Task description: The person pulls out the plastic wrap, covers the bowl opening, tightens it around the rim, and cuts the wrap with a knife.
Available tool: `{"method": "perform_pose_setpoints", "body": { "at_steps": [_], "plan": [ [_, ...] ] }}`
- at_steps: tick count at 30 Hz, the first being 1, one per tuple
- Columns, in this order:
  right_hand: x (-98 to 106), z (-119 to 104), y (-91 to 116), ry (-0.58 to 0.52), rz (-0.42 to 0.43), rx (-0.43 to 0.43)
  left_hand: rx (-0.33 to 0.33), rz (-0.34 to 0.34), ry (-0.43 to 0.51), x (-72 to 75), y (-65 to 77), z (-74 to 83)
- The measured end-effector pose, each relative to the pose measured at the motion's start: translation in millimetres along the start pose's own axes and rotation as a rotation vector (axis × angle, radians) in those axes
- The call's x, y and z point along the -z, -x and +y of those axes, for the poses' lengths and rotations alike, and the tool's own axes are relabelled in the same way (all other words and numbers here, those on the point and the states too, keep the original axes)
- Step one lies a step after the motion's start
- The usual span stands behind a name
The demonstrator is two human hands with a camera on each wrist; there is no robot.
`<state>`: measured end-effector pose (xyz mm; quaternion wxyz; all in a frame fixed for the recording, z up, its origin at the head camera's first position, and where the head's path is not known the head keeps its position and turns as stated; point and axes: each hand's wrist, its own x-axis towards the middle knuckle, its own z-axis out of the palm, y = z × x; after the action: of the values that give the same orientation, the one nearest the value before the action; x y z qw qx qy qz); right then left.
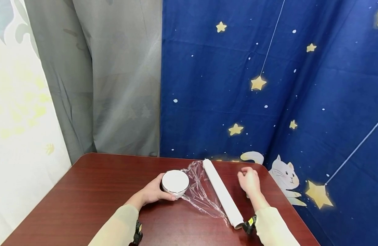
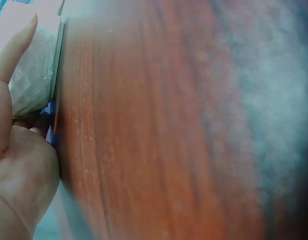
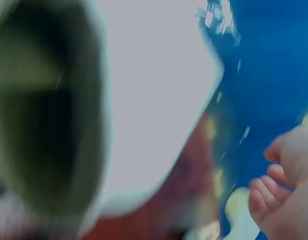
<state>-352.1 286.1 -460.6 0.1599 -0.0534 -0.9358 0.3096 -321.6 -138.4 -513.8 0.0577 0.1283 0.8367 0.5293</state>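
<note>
My left hand (image 1: 153,191) grips a round container (image 1: 175,181) with a flat white top, thumb on the near side. In the left wrist view, the container (image 2: 36,70) shows a pale, faceted wall with clear film on it, between thumb and fingers. Crumpled cling film (image 1: 201,191) stretches from the container to a long white roll of cling film (image 1: 222,193) lying slantwise on the table. My right hand (image 1: 250,181) is raised right of the roll, fingers loosely bent, holding nothing. In the right wrist view, the roll's hollow end (image 3: 43,110) looms large and blurred.
The dark red wooden table (image 1: 93,191) has rounded far corners. Behind it hang a grey curtain (image 1: 124,85) and a blue star-patterned curtain (image 1: 207,85). A small light object, partly hidden, lies under my right wrist; its kind is unclear.
</note>
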Motion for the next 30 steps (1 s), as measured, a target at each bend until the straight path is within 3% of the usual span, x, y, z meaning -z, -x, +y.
{"method": "perform_pose_setpoints", "body": {
  "at_steps": [7,13,18,23,30],
  "plan": [
    [-13.3,-62.5,10.6,-0.05,-0.257,0.309,-0.002,0.0,-0.001,-0.1,-1.6,-2.9],
    [-24.0,-92.1,20.8,0.03,-0.513,0.473,-0.005,-0.004,-0.001,0.2,-1.9,-3.2],
    [-38.7,-102.4,22.7,0.078,-0.558,0.599,-0.001,0.0,-0.001,0.9,-0.5,-2.6],
    [-57.9,-107.0,24.6,0.07,-0.586,0.616,-0.003,0.002,0.0,0.6,-0.5,-2.8],
    [-75.9,-106.5,34.0,0.104,-0.624,0.508,-0.013,0.006,-0.005,-0.4,-2.8,-4.5]
  ]
}}
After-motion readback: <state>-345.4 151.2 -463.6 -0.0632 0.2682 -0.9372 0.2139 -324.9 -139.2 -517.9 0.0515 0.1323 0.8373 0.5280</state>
